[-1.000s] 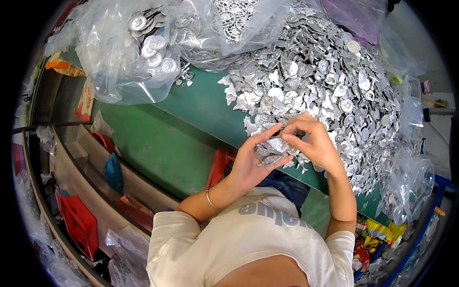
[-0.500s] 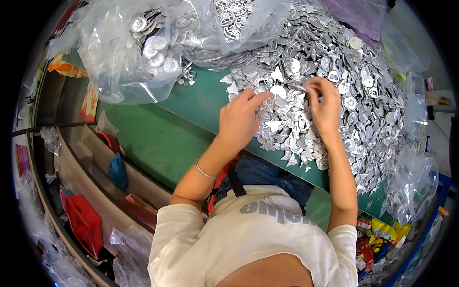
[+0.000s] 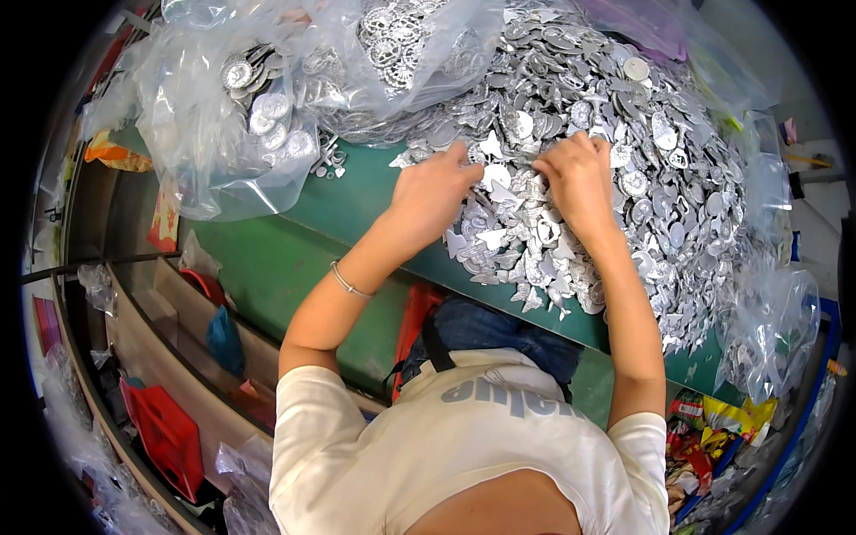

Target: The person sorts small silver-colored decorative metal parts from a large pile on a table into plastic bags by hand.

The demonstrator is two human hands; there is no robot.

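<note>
A big heap of small flat silver-coloured metal pieces (image 3: 660,205), in discs, butterflies and other shapes, covers much of the green table (image 3: 348,192). My left hand (image 3: 432,198) is at the heap's left edge, fingers bent and closed together; whatever they hold is hidden. Over the middle of the heap, my right hand (image 3: 580,183) points its curled fingertips down among the pieces. I cannot make out which piece they grip. Between the hands lie a pale round disc (image 3: 496,176) and a butterfly-shaped piece (image 3: 489,145).
Clear plastic bags of round metal pieces (image 3: 272,125) and openwork pieces (image 3: 392,45) stand at the far left and far middle. A few tiny rings (image 3: 332,159) lie beside them. Crumpled clear plastic (image 3: 771,330) borders the heap at right. Below left are shelf compartments with a red container (image 3: 165,437).
My left hand has shifted slightly left, its thumb and finger now closer together. My right hand has moved left and lowered its fingers into the heap; the thin piece it pinched is no longer visible.
</note>
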